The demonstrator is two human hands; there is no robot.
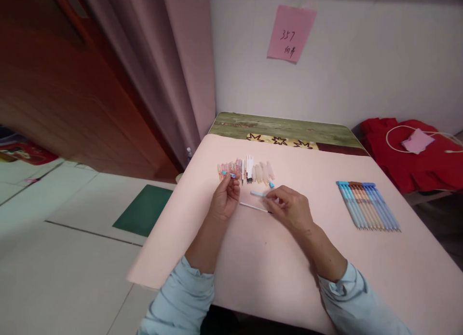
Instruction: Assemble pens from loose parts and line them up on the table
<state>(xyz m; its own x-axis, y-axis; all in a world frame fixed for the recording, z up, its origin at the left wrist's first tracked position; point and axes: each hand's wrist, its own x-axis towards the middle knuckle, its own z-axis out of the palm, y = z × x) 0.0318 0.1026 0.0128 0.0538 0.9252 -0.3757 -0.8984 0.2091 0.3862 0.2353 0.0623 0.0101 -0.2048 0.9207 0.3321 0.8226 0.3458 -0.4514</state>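
My left hand [226,200] pinches a short blue pen part [228,174] between thumb and finger, the other fingers curled. My right hand [289,207] has its fingertips closed on a light blue pen barrel [257,194], which points left. Below that barrel a white pen refill [254,207] lies on the table, its dark end near my right fingers. A small bright blue pen piece [271,185] rests just beyond my right hand. Past both hands are white refills [249,168] with dark tips, pinkish see-through pen parts [231,166] and pale clear ones [263,172].
Several pens [367,207] in light blue, brown and darker blue lie side by side at the right of the pink-covered table [275,282]. Behind the table is a wall with a pink paper note [292,33]. A red cloth [415,156] with a cable lies at right.
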